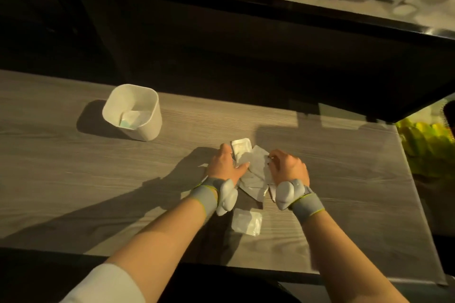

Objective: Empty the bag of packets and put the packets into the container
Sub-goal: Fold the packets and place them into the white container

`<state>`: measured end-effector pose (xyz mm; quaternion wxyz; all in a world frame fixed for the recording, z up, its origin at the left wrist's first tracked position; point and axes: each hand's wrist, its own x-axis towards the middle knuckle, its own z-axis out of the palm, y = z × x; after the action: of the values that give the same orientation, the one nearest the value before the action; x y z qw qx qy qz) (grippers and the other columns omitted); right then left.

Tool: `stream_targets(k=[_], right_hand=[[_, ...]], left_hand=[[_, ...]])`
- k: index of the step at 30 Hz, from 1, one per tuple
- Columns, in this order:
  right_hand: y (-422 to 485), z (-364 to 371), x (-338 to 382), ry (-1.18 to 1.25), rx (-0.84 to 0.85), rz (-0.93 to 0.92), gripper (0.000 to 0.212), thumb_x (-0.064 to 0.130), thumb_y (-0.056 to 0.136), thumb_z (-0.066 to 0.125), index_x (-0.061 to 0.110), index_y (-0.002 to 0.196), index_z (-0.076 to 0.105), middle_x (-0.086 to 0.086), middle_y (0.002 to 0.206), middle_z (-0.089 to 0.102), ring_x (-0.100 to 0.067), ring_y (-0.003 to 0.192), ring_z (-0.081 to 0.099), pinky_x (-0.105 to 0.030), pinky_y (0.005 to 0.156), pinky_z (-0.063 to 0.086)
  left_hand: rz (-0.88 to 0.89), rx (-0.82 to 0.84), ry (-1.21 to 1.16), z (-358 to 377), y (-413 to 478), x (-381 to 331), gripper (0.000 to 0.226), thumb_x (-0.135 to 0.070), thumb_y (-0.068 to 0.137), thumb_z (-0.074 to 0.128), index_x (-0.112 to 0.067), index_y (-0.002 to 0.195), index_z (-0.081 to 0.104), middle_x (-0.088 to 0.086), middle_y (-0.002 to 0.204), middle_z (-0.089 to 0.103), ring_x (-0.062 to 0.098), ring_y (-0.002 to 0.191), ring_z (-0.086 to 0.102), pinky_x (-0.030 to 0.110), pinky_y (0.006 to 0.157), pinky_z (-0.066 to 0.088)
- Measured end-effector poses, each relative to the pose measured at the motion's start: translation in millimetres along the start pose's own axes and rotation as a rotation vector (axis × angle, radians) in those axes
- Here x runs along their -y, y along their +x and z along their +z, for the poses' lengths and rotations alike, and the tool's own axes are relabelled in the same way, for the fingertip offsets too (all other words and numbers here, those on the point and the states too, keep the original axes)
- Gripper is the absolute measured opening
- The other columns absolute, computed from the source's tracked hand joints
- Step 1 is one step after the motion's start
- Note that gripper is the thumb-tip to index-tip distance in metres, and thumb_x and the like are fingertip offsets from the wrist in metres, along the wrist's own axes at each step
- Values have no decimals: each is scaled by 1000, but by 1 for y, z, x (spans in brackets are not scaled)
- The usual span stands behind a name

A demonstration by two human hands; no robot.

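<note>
1. pressing down on a heap of flat silvery foil packets (254, 172), the left hand (225, 167) lies with fingers straight.
2. the right hand (289, 167) pinches the heap's three o'clock edge, fingers curled.
3. one square white packet (247, 222) lies loose at six o'clock.
4. the rounded white plastic container (147, 130) stands at ten o'clock, holding a pale packet (134, 118).

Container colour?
Plain white container, no pattern; head view shows it best.
</note>
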<state>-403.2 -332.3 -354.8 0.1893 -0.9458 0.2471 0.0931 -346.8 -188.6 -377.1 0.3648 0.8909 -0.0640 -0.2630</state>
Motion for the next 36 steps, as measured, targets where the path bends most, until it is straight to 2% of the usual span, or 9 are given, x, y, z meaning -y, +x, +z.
stream_targets(k=[5,8,12,16,19,24,28,31,36], right_hand=[[2,6,-1,-73,188,-129,47,35,81,64,13,122,55,-10,125,54,-31,115,52,-37,89,48],[7,9,-3,-81,196,-163,47,34,81,64,12,121,54,-11,124,54,-31,115,51,-38,90,48],[9,9,-8,184,260,-82,38,24,81,66,6,114,56,-6,103,61,-23,96,57,-23,74,39],[15,6,-20,521,159,53,16,15,86,62,-1,91,63,-2,74,56,-16,68,50,-5,46,36],[25,-2,-29,861,-21,252,19,14,83,66,-3,91,67,-9,79,60,-19,74,54,-11,51,42],[38,-7,-21,727,154,150,8,12,83,65,4,83,65,-3,64,56,-13,57,49,-8,41,37],[43,0,-9,258,251,-19,31,13,82,64,2,111,61,-20,109,64,-29,94,61,-27,71,44],[42,5,-3,252,279,25,51,13,82,65,2,128,45,-20,129,52,-34,120,50,-36,97,42],[46,3,-7,390,352,107,49,18,82,67,3,125,48,-14,122,57,-33,120,52,-33,89,41]], left_hand=[[-81,2,-37,15,12,-7,63,-19,72,75,2,117,36,20,122,51,37,114,52,45,93,45],[-103,10,-161,15,13,-1,52,-14,73,74,-3,108,37,11,97,54,33,99,57,32,75,43],[-134,6,-259,13,13,2,51,-13,76,72,-16,107,31,-5,69,45,22,78,51,28,67,38],[-132,-8,-257,12,22,0,39,-14,79,70,-3,110,51,10,88,54,21,82,51,29,70,40],[-127,-47,-166,11,25,-1,22,-17,81,67,-10,92,50,20,96,61,23,81,53,33,71,41],[-93,-164,-136,8,26,-3,18,-17,80,67,-10,84,51,14,89,55,23,80,48,29,66,33],[-92,-150,-148,7,30,-13,22,-13,80,65,-12,86,44,8,88,51,21,80,47,27,67,34],[-160,-80,-165,10,34,-28,31,-10,83,61,-14,96,33,9,96,46,24,86,51,27,69,37],[-279,29,-276,10,43,-41,44,-10,86,59,0,125,41,20,124,54,34,118,52,35,92,42]])
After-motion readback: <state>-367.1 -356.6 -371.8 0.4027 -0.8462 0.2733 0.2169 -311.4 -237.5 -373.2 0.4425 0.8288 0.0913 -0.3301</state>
